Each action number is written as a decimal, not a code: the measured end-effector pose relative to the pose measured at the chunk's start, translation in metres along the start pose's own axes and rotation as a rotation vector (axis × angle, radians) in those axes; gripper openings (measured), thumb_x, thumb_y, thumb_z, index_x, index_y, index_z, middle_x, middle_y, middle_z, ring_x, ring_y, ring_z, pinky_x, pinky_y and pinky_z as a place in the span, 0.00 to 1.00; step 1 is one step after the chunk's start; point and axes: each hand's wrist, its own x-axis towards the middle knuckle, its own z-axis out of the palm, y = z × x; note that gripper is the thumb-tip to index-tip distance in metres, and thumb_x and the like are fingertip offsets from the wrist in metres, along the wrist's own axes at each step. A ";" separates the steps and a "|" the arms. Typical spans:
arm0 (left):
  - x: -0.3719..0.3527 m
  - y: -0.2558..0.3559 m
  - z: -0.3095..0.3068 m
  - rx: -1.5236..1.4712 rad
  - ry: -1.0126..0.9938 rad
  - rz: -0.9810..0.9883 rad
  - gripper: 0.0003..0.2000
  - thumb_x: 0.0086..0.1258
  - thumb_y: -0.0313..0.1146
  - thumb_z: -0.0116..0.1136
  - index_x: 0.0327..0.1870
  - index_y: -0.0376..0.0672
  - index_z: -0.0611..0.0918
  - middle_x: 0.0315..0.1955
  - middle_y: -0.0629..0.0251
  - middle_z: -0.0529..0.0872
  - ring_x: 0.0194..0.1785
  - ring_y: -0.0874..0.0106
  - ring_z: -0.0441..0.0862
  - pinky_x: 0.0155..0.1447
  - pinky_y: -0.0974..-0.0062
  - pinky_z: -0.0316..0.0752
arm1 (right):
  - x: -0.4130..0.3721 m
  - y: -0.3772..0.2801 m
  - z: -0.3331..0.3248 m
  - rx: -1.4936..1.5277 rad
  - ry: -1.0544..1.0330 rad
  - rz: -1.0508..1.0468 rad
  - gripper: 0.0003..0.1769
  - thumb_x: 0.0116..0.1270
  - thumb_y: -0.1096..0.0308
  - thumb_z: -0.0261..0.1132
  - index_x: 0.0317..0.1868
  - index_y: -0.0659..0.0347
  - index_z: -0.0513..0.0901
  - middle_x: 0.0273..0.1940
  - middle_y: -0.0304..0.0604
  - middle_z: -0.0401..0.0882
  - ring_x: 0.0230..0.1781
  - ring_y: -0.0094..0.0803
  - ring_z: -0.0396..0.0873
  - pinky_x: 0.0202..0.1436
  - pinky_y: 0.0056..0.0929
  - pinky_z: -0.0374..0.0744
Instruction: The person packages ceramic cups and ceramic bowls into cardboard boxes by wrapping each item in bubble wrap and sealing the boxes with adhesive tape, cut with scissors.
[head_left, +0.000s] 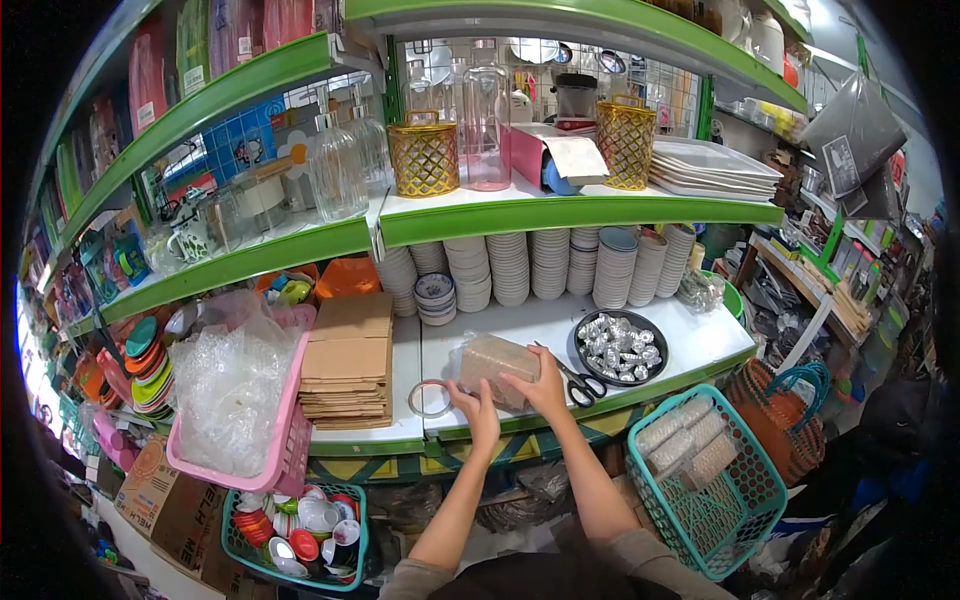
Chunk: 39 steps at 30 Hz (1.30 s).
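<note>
A brown cardboard box wrapped in bubble wrap (492, 362) is held just above the front of the white shelf. My left hand (478, 412) grips its lower left side, fingers partly behind it. My right hand (543, 388) closes on its right end, with the thumb across the near face. Beside my left hand lies a roll of clear tape (430, 398). Scissors with black handles (587, 390) rest to the right of my right hand. A black round tray (577, 340) behind them carries several silver, foil-like pieces.
Flattened cardboard boxes (347, 345) are stacked at left, beside a pink basket (290, 440) of bubble wrap. A teal basket (740, 415) at lower right contains wrapped parcels. Another teal basket (228, 540) holds bowls. Stacked bowls (508, 270) line the shelf's back; a green shelf edge (590, 215) overhangs.
</note>
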 end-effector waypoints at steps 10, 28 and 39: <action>-0.022 0.009 0.002 -0.455 -0.332 -0.285 0.40 0.73 0.49 0.51 0.72 0.33 0.44 0.69 0.52 0.54 0.72 0.64 0.52 0.73 0.71 0.50 | -0.041 -0.016 -0.002 0.154 0.171 0.236 0.39 0.49 0.52 0.77 0.54 0.67 0.69 0.50 0.55 0.75 0.51 0.43 0.76 0.54 0.35 0.73; -0.059 0.056 0.048 -0.613 -0.684 -0.268 0.33 0.57 0.34 0.69 0.62 0.36 0.66 0.53 0.58 0.75 0.56 0.69 0.73 0.61 0.71 0.68 | -0.084 0.007 -0.135 0.814 -0.119 0.515 0.33 0.62 0.61 0.66 0.63 0.61 0.63 0.60 0.47 0.68 0.61 0.34 0.67 0.65 0.31 0.63; -0.115 0.065 0.122 -0.499 -1.106 -0.272 0.35 0.54 0.36 0.73 0.61 0.33 0.67 0.53 0.55 0.76 0.55 0.68 0.74 0.60 0.71 0.68 | -0.135 0.041 -0.217 0.993 0.130 0.521 0.54 0.51 0.63 0.73 0.74 0.64 0.50 0.69 0.48 0.60 0.68 0.36 0.63 0.69 0.34 0.63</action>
